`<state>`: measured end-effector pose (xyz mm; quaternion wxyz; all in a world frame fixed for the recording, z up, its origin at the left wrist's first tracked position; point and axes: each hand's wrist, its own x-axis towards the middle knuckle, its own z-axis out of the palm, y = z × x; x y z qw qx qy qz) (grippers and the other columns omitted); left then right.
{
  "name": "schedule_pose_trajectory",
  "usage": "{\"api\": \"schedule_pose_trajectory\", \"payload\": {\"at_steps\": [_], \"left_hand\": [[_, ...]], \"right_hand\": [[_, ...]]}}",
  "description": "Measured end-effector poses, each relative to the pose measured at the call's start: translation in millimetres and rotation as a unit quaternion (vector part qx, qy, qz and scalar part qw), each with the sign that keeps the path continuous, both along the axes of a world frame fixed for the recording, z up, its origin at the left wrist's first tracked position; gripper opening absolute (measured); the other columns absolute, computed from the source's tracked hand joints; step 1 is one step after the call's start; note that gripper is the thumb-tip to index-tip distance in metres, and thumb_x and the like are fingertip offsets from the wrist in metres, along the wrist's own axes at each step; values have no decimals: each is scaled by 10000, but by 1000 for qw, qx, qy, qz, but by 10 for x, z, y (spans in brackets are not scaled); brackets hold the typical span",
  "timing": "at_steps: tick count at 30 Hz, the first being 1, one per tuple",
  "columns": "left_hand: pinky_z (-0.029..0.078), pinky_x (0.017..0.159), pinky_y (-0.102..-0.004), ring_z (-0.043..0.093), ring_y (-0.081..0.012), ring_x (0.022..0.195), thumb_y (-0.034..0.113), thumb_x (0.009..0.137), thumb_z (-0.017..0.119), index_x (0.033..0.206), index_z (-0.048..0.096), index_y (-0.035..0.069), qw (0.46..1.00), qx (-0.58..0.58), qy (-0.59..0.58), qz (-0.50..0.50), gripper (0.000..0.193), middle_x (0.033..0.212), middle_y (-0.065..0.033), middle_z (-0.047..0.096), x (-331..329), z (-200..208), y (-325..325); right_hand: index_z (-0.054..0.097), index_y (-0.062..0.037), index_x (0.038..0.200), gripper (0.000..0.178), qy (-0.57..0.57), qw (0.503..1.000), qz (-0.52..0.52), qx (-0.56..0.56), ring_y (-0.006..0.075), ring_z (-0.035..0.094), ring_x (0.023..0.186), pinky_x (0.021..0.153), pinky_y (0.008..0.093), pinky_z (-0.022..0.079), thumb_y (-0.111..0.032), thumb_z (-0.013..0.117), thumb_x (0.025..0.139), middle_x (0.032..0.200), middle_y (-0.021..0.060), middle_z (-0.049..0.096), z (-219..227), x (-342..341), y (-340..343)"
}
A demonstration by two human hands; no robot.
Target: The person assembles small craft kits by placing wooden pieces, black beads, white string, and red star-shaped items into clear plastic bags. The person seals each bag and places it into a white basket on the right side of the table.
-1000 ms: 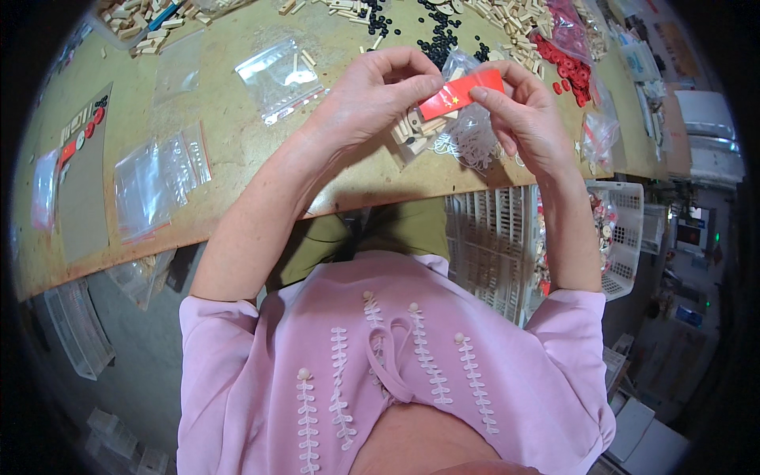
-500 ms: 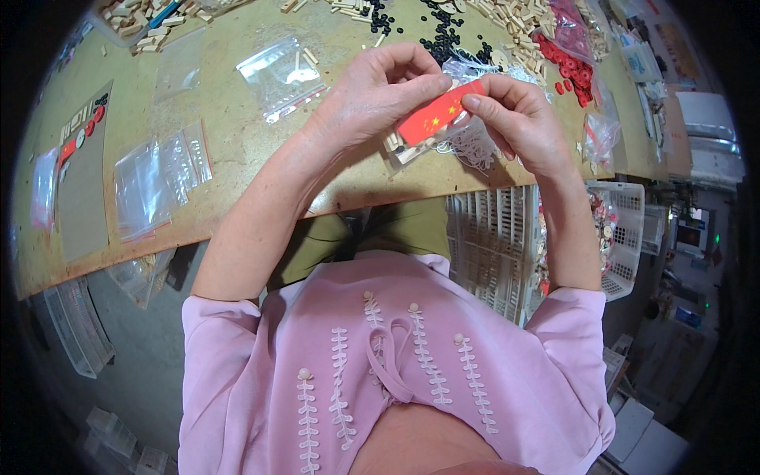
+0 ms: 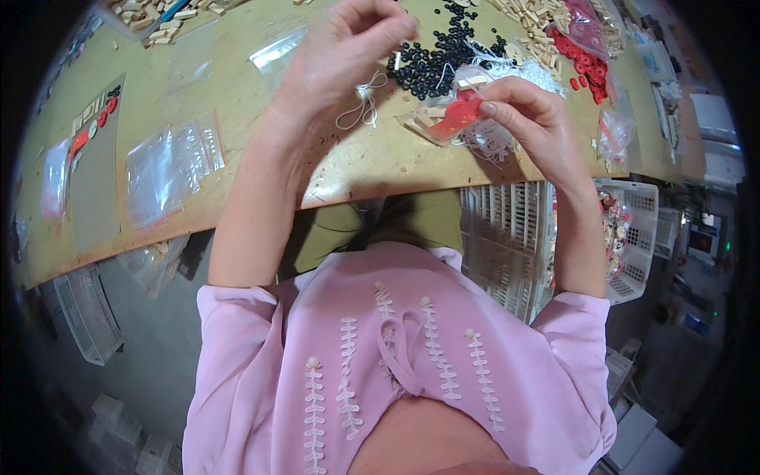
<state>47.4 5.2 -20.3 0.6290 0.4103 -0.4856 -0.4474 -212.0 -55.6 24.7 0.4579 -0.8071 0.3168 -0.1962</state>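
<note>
My right hand [image 3: 529, 115] pinches a small clear plastic bag [image 3: 419, 125] at its right side, thumb and index finger together. Inside or against the bag is a red flag piece [image 3: 459, 117] with yellow stars, and pale wooden pieces show around it. My left hand [image 3: 352, 43] is up over the far part of the table, apart from the bag. Its fingers are curled with thumb and index finger close together; what they hold, if anything, I cannot make out. Below that hand is a looped white string [image 3: 364, 109]; whether it hangs or lies flat is unclear.
Black beads [image 3: 431, 67], white strings [image 3: 538, 75], red discs [image 3: 582, 63] and wooden blocks [image 3: 530, 20] lie in heaps at the back. Empty zip bags [image 3: 170, 170] and a board of sample parts [image 3: 96, 170] are at left. A white plastic crate [image 3: 633, 237] stands below the table's right edge.
My left hand has let go of the bag and moved up and left. The bag stays in my right hand, with the flag piece now more bent. The looped string has come into view.
</note>
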Motion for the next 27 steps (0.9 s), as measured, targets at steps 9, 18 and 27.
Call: {"api": "schedule_pose_trajectory", "payload": {"at_steps": [9,18,27], "left_hand": [[537,736,-395,678,-330,796,83,912,660,1074,645,13,862,35,-497,89,176,893,-205,682,182,-363,387],[508,653,-270,628,-99,735,150,971,683,960,653,30,973,161,-148,78,124,854,-33,681,294,-286,389],[540,767,-291,678,-171,835,45,868,746,1011,699,61,964,-117,-217,98,151,915,-41,714,-317,391,576]], "right_hand": [[722,-16,1002,140,13,974,-13,-224,253,676,899,819,333,525,-40,738,865,916,105,711,36,-75,464],[691,-24,927,111,-31,959,-1,-282,293,672,874,764,357,539,-10,747,832,933,113,691,27,67,460],[698,-57,931,106,-51,946,9,-319,316,689,947,809,375,566,-26,742,839,1056,136,701,46,278,568]]}}
